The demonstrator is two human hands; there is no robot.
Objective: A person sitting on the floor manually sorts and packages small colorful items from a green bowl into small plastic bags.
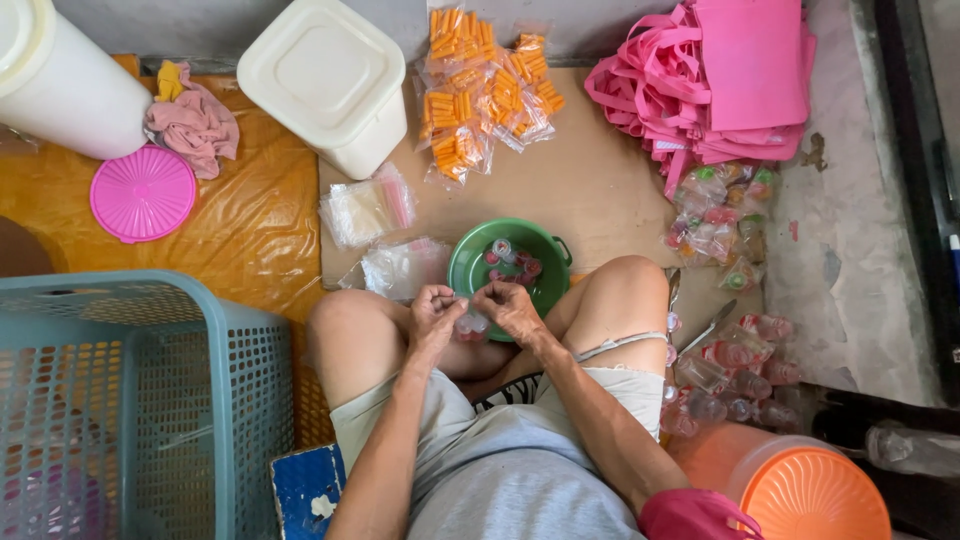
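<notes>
The left hand (pixel 432 308) and the right hand (pixel 510 308) meet just at the near rim of the green bowl (pixel 470 262), fingers curled inward and pinched together on a small clear packet (pixel 471 323) that hangs between them over the person's crossed legs; both hands are closed on it, though exactly how the fingertips sit on its mouth is too small to tell. The step in hand looks like the filling or closing of one small packet, and the next move would call for a steady pinch from one hand while the other works the opening, with care that nothing slips out above the lap. Inside the bowl lie a few small pink and clear pieces (pixel 512 260). Just left of the bowl sit loose clear plastic bags (pixel 400 268), and beyond them a white lidded tub (pixel 325 82). Behind the bowl are packets of orange sticks (pixel 480 90); to the bowl's right, a heap of pink bags (pixel 715 85), with filled clear packets (pixel 718 215) below that heap. Well left of the bowl stand a blue-grey basket (pixel 150 400) and a pink round lid (pixel 143 193); near right and toward the person, an orange lid (pixel 815 495).
</notes>
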